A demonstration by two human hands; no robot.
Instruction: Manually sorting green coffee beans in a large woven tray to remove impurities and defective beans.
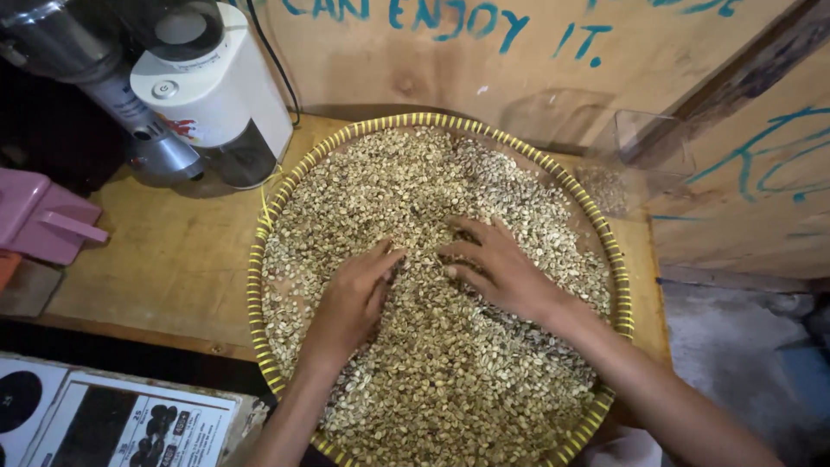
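From my remote station I log the scene left to right. At the far left a pink plastic container (39, 220) sits on the wooden worktop (173, 259), with a printed sheet (121, 424) lower down at the near edge. Behind them stand a metal grinder body (130, 112) and a white electric appliance (216, 95).

The round woven tray (259, 259), rimmed in yellow and black, occupies the centre of the worktop. It is filled nearly edge to edge with pale unroasted beans (450, 380).

The left hand (350, 303) lies palm down on the beans, fingers loosely curled and pressed into the layer. Its grip is relaxed; I cannot tell whether any beans are held beneath it. The right hand (497, 268) also rests on the beans, fingers spread wide, flat, grip fully open, holding nothing visible. The fingertips of the two hands nearly meet at tray centre.

At the right a clear plastic container (640, 160) stands against the wooden wall, just beyond the tray rim.

Progress assessment: the beans form one even, unseparated layer. I see no separate pile set aside, so I judge most of the work remains.
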